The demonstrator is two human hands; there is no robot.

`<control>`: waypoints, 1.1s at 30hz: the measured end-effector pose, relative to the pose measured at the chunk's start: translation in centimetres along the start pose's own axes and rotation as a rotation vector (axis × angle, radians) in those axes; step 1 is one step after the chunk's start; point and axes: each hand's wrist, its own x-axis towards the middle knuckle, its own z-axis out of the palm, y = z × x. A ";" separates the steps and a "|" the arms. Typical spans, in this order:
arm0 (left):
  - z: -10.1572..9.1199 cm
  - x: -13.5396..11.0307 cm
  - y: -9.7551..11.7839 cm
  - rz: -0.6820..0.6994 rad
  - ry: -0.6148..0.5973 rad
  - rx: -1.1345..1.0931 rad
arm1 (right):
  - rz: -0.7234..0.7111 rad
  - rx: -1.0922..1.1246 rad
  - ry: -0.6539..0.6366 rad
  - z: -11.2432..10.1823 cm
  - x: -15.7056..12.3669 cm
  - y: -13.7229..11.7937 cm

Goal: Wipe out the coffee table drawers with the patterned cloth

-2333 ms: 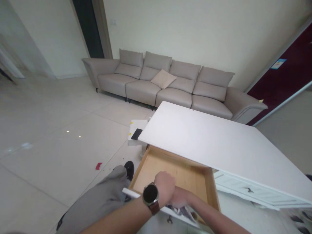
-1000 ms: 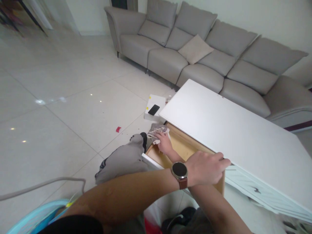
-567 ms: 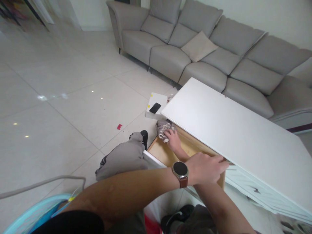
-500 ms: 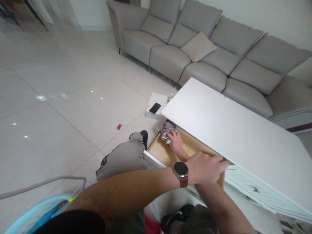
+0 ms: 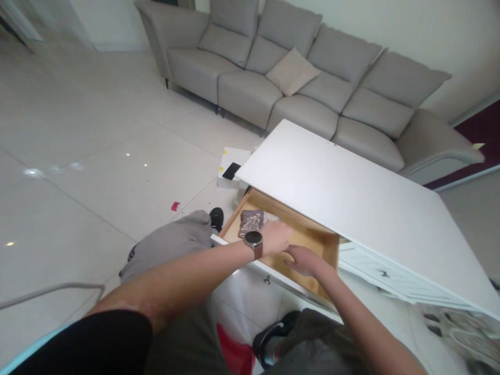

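A purple-and-white patterned cloth (image 5: 251,221) lies in the left part of a pulled-out wooden drawer (image 5: 312,237). My left hand (image 5: 276,236), with a round watch (image 5: 253,239) on its wrist, is over the drawer beside the cloth and covers part of its right side. Its fingers are mostly hidden behind the back of the hand. Just right of it, my right hand (image 5: 303,260) reaches over the drawer's front, fingers pointing left and thumb apart. Nothing shows in its grasp. The two hands nearly meet or touch.
The drawer belongs to a white low table (image 5: 336,182). Beyond stands a grey sofa (image 5: 250,94) with a beige cushion (image 5: 292,72). A white box (image 5: 230,182) bearing a black phone (image 5: 232,171) is on the floor at left. A red scrap (image 5: 175,206) lies nearby.
My right hand has left the cloth and drawn back to the right. My left hand has moved from the table's edge towards the cloth, which now lies flatter in the drawer. The view has shifted right.
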 end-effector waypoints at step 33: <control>14.1 8.9 -7.4 -0.293 -0.251 0.175 | -0.162 0.019 -0.001 1.6 -6.3 -5.4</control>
